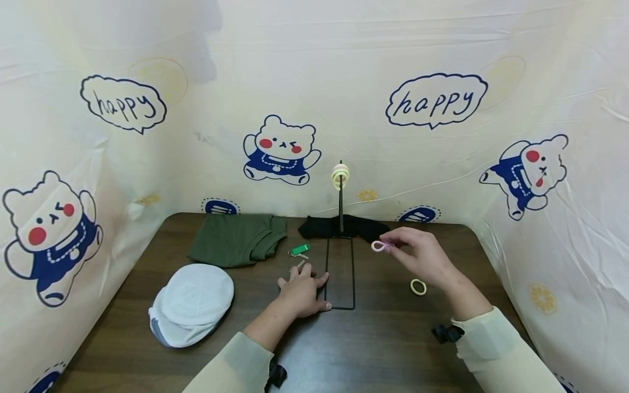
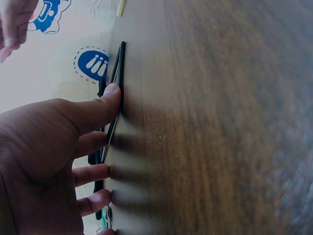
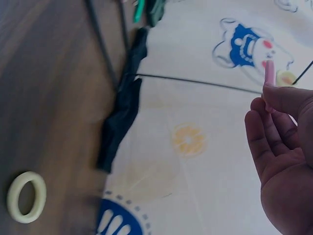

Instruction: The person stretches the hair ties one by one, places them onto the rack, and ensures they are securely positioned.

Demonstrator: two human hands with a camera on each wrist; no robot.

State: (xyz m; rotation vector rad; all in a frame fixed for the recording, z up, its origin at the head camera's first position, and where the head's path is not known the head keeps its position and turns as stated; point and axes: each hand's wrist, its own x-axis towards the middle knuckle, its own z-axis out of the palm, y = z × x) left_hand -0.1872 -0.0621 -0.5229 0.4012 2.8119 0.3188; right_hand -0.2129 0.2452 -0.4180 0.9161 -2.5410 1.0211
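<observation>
My right hand [image 1: 417, 255] pinches a pink hair tie [image 1: 377, 246] between thumb and fingertips, raised to the right of a black wire stand [image 1: 353, 273]. In the right wrist view the hair tie [image 3: 270, 73] stands up edge-on from the fingertips. My left hand [image 1: 301, 293] lies over the left side of the stand's rectangular base, fingers spread. Its thumb presses the front bar in the left wrist view. Pale yellow hair ties [image 1: 340, 176] hang at the top of the stand's upright. Another yellow hair tie [image 1: 418, 287] lies flat on the table, below my right hand.
Beyond the left fingertips lie keys with a green tag [image 1: 299, 250]. Folded dark green cloth [image 1: 231, 240] and a white cap [image 1: 196, 297] occupy the left side. A black cloth [image 1: 314, 227] lies behind the base, near the table's back edge and the printed curtain [image 1: 363, 49].
</observation>
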